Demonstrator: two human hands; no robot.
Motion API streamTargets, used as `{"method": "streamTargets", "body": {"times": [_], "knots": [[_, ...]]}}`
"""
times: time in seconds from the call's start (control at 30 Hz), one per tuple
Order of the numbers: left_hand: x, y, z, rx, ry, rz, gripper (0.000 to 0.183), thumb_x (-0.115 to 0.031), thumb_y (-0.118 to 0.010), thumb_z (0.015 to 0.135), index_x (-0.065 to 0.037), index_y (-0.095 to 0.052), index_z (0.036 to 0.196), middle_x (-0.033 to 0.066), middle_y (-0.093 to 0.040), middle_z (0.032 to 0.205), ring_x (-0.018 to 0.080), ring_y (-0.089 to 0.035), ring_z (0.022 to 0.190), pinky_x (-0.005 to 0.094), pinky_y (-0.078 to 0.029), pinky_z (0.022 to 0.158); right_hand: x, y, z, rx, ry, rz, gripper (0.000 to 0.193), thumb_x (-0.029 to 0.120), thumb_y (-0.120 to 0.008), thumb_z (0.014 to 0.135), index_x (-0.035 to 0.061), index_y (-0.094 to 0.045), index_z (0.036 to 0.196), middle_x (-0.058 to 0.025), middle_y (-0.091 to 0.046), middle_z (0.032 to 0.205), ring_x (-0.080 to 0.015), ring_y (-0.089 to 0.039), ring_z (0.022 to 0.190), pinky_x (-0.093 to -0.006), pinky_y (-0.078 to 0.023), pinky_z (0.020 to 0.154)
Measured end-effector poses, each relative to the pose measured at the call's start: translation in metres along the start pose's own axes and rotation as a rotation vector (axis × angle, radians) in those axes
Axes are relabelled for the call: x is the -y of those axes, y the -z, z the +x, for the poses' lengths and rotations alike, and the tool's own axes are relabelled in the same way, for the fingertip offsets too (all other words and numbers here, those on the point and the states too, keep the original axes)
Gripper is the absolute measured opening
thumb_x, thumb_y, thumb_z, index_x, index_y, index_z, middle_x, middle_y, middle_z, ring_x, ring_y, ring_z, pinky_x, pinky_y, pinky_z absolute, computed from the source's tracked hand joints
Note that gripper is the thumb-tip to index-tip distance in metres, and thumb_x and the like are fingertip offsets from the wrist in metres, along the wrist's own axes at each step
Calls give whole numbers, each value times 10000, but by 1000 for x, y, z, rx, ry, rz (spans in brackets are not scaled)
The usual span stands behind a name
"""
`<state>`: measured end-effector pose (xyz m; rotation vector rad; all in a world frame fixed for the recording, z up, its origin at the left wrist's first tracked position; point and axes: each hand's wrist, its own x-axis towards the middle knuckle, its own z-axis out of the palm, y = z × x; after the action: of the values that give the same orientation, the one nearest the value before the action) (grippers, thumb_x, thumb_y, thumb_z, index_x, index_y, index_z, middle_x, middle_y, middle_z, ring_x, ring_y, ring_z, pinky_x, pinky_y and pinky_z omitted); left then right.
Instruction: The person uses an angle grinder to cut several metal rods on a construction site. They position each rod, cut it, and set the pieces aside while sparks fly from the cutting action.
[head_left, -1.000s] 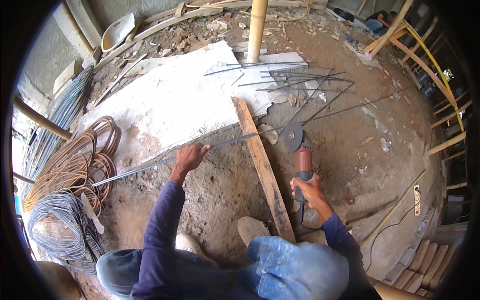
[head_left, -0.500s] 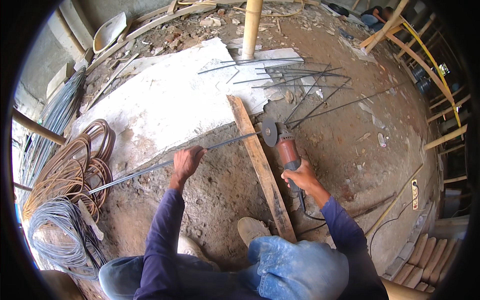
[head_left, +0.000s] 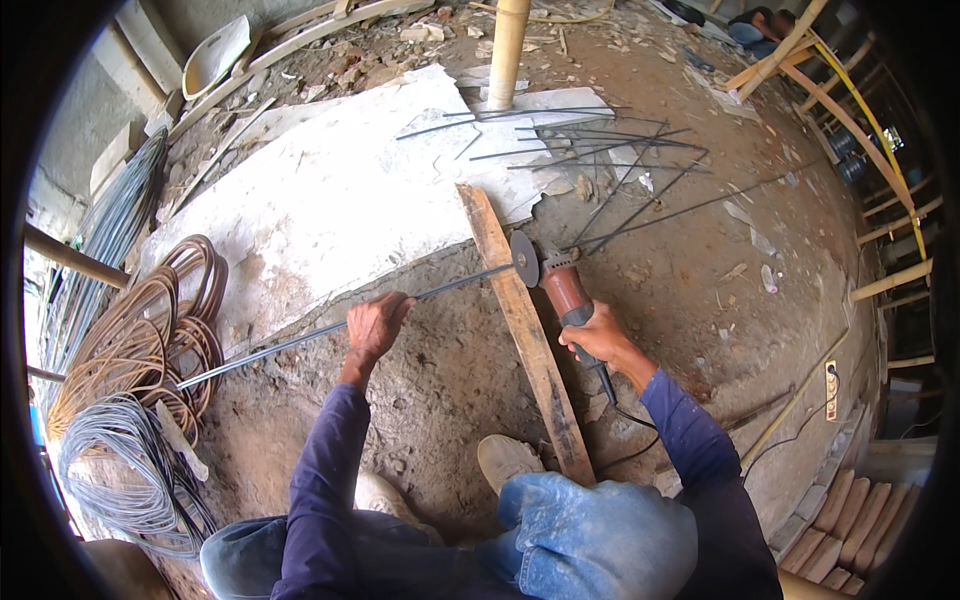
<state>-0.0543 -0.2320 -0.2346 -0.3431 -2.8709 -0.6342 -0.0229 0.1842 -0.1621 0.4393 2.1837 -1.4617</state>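
My left hand (head_left: pixel 377 326) is closed around a few thin steel rods (head_left: pixel 290 345), which run from the lower left up to the right. Their far ends rest across a wooden plank (head_left: pixel 530 330) lying on the ground. In my right hand (head_left: pixel 601 337) I grip the dark handle of a reddish-brown angle grinder (head_left: pixel 567 290). Its grey cutting disc (head_left: pixel 524 258) stands on edge at the rod ends, just right of the plank; whether it touches them I cannot tell. A black cord (head_left: pixel 632 415) trails from the handle.
Loose cut rods (head_left: pixel 620 150) lie ahead, partly over a white sheet (head_left: pixel 330 190) near a bamboo post (head_left: pixel 507 60). At left are rusty coils (head_left: pixel 190 300), grey wire coils (head_left: pixel 125 470) and long bars (head_left: pixel 110 230). A power strip (head_left: pixel 831 390) lies right; another person (head_left: pixel 755 30) sits far right.
The grinder has shifted slightly left, bringing its disc closer to the plank, and the disc now appears more edge-on. My left hand and the rods have stayed nearly still.
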Motion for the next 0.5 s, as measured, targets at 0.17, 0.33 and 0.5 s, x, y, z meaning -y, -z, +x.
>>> {"method": "streamTargets", "body": {"times": [0.17,0.33,0.5], "knots": [[1,-1,0,7,9,2,302,-430,-713,1002,-139,-796,1004,36,-795,921,258,-730,688,383,-531,583,3,-1,3,10,5,13,478,87,-819,704,-6,-592,1114,-72,-673,768,-154,-665,601,-354,-555,526],[1,-2,0,-2,23,-14,303,-444,-689,1012,-160,-792,983,11,-784,903,257,-723,696,394,-511,577,6,-1,3,22,2,15,489,84,-818,707,-14,-582,1125,-75,-672,775,-156,-665,604,-355,-556,524],[1,-3,-1,-11,22,-7,297,-444,-696,1007,-164,-792,986,11,-786,914,256,-731,716,395,-521,590,9,0,0,58,14,32,483,68,-802,722,-19,-570,1136,-78,-669,788,-158,-658,601,-359,-553,522]]}}
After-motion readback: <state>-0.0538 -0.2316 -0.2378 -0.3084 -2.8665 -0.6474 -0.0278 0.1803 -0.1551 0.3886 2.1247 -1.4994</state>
